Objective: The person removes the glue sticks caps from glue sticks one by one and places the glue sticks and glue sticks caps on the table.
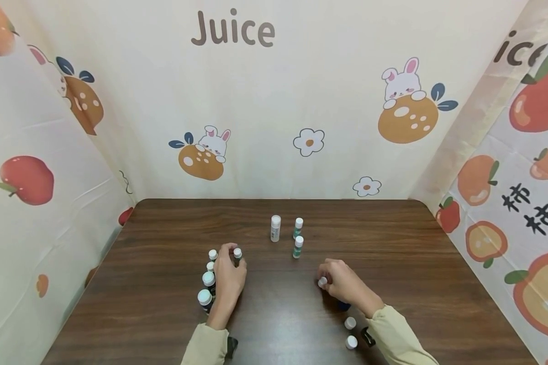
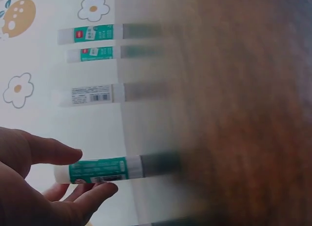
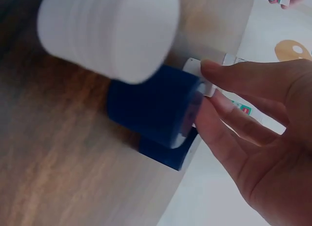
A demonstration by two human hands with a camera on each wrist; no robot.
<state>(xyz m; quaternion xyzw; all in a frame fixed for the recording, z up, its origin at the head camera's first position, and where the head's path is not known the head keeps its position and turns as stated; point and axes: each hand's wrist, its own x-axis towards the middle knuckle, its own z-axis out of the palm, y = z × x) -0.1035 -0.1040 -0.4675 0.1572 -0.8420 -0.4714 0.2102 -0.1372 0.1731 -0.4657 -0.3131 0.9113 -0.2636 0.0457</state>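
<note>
My left hand has its thumb and fingers around an upright glue stick with a green label and white cap. Left of that hand, several dark containers with white lids stand in a line. At the right, my right hand pinches a small white cylindrical piece between thumb and fingers; its lower part is hidden. Just below the fingers, a dark blue cylinder stands close, with a second blue piece partly behind it. A white cylinder looms in the right wrist view's foreground.
Two green-labelled glue sticks and a white stick with a barcode stand at the back middle of the brown table. Two white-topped pieces stand near the right forearm. A printed curtain closes the back and sides.
</note>
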